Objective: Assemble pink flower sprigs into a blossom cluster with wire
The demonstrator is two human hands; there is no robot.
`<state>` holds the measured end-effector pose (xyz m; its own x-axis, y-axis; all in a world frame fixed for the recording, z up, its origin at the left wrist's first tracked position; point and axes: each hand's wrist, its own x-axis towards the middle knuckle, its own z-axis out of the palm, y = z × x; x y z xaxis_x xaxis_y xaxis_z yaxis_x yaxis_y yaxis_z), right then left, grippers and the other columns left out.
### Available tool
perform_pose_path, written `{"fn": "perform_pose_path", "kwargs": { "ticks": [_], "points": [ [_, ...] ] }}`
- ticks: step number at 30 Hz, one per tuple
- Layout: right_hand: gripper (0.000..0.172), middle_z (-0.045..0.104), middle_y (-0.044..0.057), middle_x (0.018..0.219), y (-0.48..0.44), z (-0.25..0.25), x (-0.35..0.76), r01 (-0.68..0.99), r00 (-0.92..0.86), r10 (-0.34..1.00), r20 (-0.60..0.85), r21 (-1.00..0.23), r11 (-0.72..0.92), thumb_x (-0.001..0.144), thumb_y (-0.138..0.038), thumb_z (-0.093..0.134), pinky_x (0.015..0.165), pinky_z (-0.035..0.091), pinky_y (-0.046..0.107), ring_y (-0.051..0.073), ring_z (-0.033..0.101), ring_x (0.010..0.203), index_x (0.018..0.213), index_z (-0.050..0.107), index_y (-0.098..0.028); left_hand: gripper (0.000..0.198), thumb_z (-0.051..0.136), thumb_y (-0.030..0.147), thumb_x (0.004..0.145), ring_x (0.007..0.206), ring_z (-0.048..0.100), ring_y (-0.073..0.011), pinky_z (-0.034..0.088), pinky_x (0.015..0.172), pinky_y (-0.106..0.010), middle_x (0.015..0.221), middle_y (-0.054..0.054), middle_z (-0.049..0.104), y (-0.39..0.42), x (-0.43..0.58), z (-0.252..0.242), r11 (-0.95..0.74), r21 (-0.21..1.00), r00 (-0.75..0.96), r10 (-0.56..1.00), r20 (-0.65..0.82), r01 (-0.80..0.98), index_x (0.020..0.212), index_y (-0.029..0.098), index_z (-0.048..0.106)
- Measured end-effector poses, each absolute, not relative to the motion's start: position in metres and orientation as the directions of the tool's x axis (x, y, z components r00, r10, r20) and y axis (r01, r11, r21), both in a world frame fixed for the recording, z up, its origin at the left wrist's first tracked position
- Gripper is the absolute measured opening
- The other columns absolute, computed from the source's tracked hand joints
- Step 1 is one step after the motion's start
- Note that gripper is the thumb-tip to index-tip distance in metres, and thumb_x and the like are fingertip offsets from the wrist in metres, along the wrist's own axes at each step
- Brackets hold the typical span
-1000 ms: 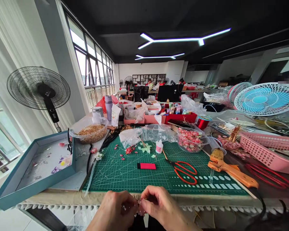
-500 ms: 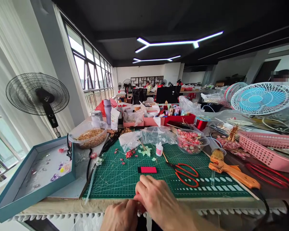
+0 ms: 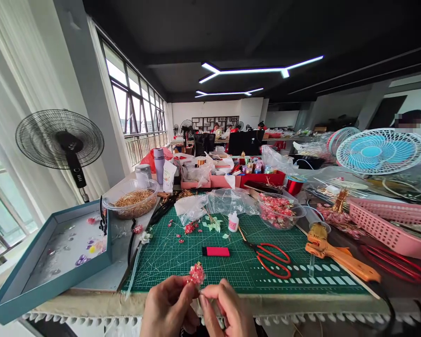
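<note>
Just above the near edge of the green cutting mat (image 3: 228,276), my left hand (image 3: 171,302) pinches a small cluster of pink artificial flowers (image 3: 197,274) from its left side. My right hand (image 3: 226,306) is closed right below and to the right of the blossoms, thumb and forefinger together near the stem. What they pinch there is too fine to make out clearly. A red and black lighter (image 3: 215,252) lies on the mat beyond my hands. Scissors with orange-red handles (image 3: 273,260) rest farther right, and a small white glue bottle (image 3: 233,222) stands behind the lighter.
An orange glue gun (image 3: 340,261) lies at the right beside a pink basket (image 3: 389,229). Clear bowls hold pink flowers (image 3: 276,206) and golden pieces (image 3: 135,202). A blue-grey tray (image 3: 56,281) with loose beads sits left. Pale green leaves (image 3: 213,223) lie mid-mat.
Both hands have risen from the table edge and turned, so the pink flower cluster now shows between them. The view has tilted up slightly; the things on the mat stay put.
</note>
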<state>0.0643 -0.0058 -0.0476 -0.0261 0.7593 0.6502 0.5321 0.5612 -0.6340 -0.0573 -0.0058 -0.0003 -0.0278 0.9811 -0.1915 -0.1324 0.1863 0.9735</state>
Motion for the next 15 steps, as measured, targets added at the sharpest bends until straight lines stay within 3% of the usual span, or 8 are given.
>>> {"fn": "perform_pose_path", "kwargs": {
  "ticks": [3,5,11,15],
  "points": [
    [0.022,0.054,0.001,0.065,-0.005,-0.045,0.068,0.556,-0.032,0.717,0.696,-0.583,0.591,0.092,-0.03,0.042,0.052,0.04,0.023,0.013,0.051,0.053,0.078,0.057,-0.021,0.051,0.074,0.057,0.057,0.033,0.052,-0.0081,0.041,0.037,-0.016,0.038,0.0,0.06,-0.005,-0.056,-0.002,0.172,0.956,-0.032,0.982,-0.185,-0.236,0.072,0.009,0.064],
    [0.025,0.051,0.001,0.064,-0.005,-0.041,0.073,0.544,-0.02,0.742,0.671,-0.615,0.571,0.092,-0.031,0.042,0.052,0.039,0.023,0.013,0.05,0.053,0.072,0.055,-0.021,0.05,0.077,0.055,0.056,0.032,0.052,-0.0077,0.04,0.036,-0.015,0.037,0.0,0.06,-0.005,-0.055,-0.002,0.204,0.938,-0.021,0.976,-0.219,-0.281,0.071,0.009,0.065],
    [0.035,0.053,0.002,0.063,-0.001,-0.022,0.084,0.381,-0.032,0.896,0.444,-0.823,0.422,0.091,-0.04,0.044,0.05,0.037,0.022,0.013,0.048,0.054,0.069,0.059,-0.018,0.047,0.089,0.043,0.037,0.028,0.053,-0.0084,0.043,0.029,-0.019,0.057,0.0,0.07,-0.004,-0.052,-0.001,0.383,0.758,0.085,0.912,-0.402,-0.529,0.06,0.011,0.065],
    [0.032,0.057,0.004,0.067,0.002,-0.014,0.084,0.36,-0.09,0.955,0.282,-0.885,0.295,0.086,-0.039,0.051,0.05,0.036,0.023,0.014,0.049,0.056,0.074,0.069,-0.015,0.042,0.089,0.041,0.04,0.028,0.054,-0.0096,0.044,0.033,-0.017,0.04,0.002,0.062,-0.004,-0.053,-0.004,0.452,0.708,0.158,0.883,-0.442,-0.543,0.064,0.014,0.068]
  ]
}}
